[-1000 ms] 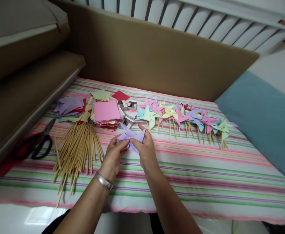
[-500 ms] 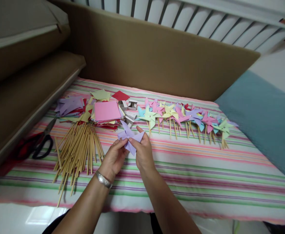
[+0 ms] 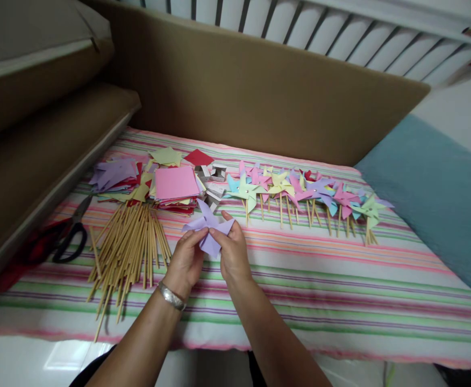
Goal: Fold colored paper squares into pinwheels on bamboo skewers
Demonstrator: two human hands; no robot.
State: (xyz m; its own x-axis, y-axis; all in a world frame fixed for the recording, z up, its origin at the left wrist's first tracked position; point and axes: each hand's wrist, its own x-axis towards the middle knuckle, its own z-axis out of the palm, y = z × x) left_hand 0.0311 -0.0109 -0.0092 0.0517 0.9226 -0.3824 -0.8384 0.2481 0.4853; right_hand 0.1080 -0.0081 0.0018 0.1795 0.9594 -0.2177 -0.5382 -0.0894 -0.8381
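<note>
A purple paper pinwheel (image 3: 210, 245) is pinched between both hands above the striped cloth. My left hand (image 3: 187, 258), with a silver bracelet at the wrist, grips its left side, thumb at the centre. From the right, my right hand (image 3: 234, 255) holds it, thumb also pressed near the middle. The blades are folded inward, and no stick shows on it. Just beyond the hands lie a stack of square papers (image 3: 175, 184), pink on top, and small grey-and-white boxes (image 3: 214, 194). Left of my left hand is a spread bundle of thin wooden sticks (image 3: 128, 247).
Finished-looking pinwheels on sticks (image 3: 282, 184) lie in a row at the right. Scissors (image 3: 72, 231) with black handles rest at the left, near cut purple papers (image 3: 114, 174). A brown board (image 3: 259, 91) stands behind; brown cushion-like slabs (image 3: 50, 145) edge the left.
The purple pinwheel has turned slightly and moved a little left in my hands, so its left blade shows more fully. Both hands keep their pinch.
</note>
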